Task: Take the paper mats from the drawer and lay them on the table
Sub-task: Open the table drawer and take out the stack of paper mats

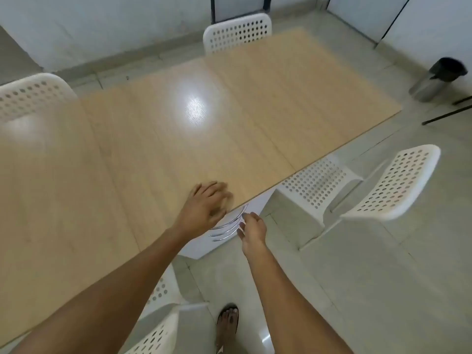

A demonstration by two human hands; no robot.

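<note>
A long light-wood table [158, 139] fills the middle of the head view. Under its near edge stands a white drawer unit [204, 245] with three curved chrome handles [227, 227]. My left hand [204, 204] hovers over the table's edge just above the drawers, blurred, fingers loosely spread and holding nothing. My right hand [251, 227] is at the right ends of the handles, fingers curled near them; whether it grips one I cannot tell. The drawers look closed. No paper mats are in sight.
White perforated chairs stand around the table: far end [237, 31], left [30, 95], right [370, 190], and near my feet [158, 328]. A steel bin with a black bag [439, 77] stands on the tiled floor at right. My sandalled foot [227, 320] is below.
</note>
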